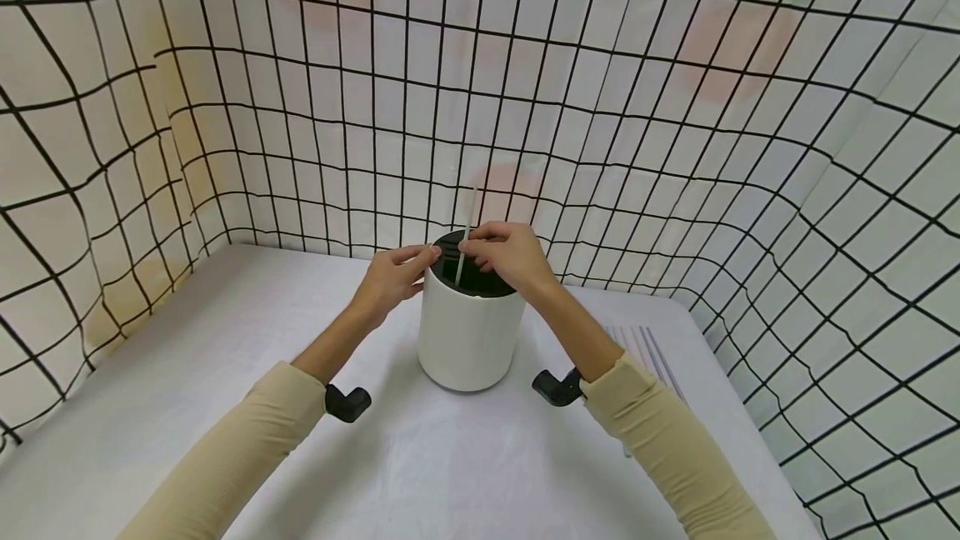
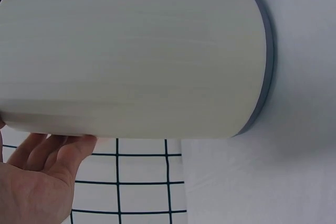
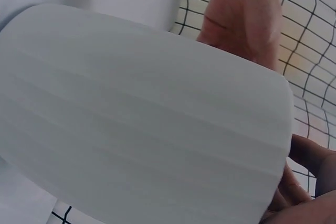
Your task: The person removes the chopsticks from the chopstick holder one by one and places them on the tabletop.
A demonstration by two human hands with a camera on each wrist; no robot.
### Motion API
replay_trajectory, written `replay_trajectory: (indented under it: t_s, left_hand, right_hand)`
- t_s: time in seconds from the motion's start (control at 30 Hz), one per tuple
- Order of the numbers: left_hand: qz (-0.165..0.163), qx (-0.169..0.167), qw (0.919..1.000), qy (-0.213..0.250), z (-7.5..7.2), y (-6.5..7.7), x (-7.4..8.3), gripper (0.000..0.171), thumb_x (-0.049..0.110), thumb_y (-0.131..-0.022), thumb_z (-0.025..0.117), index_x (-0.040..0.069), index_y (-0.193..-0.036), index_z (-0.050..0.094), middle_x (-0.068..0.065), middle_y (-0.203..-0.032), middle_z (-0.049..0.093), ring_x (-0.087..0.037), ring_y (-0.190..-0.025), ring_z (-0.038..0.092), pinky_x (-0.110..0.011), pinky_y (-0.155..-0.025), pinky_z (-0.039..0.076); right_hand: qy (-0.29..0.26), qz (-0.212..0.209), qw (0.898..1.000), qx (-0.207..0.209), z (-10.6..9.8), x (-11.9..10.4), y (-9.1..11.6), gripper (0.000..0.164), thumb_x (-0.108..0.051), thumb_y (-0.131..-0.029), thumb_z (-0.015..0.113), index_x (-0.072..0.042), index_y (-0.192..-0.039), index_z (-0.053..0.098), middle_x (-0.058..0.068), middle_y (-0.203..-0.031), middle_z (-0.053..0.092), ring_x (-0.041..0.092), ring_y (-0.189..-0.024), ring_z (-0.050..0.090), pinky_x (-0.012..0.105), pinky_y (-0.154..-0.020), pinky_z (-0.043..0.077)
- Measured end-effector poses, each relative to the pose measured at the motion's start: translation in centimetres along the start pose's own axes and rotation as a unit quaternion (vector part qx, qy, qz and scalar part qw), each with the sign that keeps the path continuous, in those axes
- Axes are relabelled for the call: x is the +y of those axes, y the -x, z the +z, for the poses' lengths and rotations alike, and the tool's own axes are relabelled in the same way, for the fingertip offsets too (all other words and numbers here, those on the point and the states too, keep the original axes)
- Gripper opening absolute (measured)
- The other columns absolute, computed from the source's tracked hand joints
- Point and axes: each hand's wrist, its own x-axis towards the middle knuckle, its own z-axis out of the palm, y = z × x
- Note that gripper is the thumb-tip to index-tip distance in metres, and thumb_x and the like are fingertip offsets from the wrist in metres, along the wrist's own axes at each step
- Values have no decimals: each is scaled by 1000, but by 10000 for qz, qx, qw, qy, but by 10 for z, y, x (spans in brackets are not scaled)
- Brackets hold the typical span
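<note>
A white cylindrical container (image 1: 468, 344) with a dark inside stands upright on the table. My left hand (image 1: 393, 277) holds its rim at the left, the thumb at the top edge and the fingers (image 2: 76, 153) along the outer wall. Above the opening, my right hand (image 1: 517, 257) pinches a thin white stick (image 1: 472, 211) between thumb and fingers. The stick stands nearly upright, and its lower end reaches inside the container. Both wrist views are mostly filled by the container's smooth wall (image 3: 142, 114), which hides the stick.
Several thin pale sticks (image 1: 656, 352) lie on the table to the right, partly hidden by my right forearm. White cloth covers the table (image 1: 442, 473). Black grid netting (image 1: 360, 107) over pale walls surrounds the back and both sides.
</note>
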Motion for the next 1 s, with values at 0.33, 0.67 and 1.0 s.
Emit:
replay_trajectory:
  t_s: [0.33,0.67,1.0]
  left_hand:
    - [-70,26,10000,20,1,0,1,52,41,-100,65,8,-140,62,-8,-149,56,-24,-137,54,-40,-108,52]
    - [-96,25,9999,-97,1,0,0,53,41,-100,66,9,-142,60,-8,-149,56,-25,-138,54,-38,-109,52]
    - [-157,135,9996,-217,1,-1,0,52,42,-99,66,11,-140,62,-5,-148,58,-24,-137,55,-36,-107,54]
  right_hand:
    - [-1274,183,9912,320,-12,-8,6,24,-16,-96,72,0,-113,68,21,-108,72,32,-87,76,36,-78,66]
    - [-2272,-6,9673,1127,-44,-6,12,20,-15,-98,69,-2,-111,64,13,-101,68,25,-84,77,37,-78,66]
    - [-2757,90,9411,1956,-83,-1,14,22,-16,-97,71,-3,-113,64,9,-100,66,18,-79,76,36,-80,66]
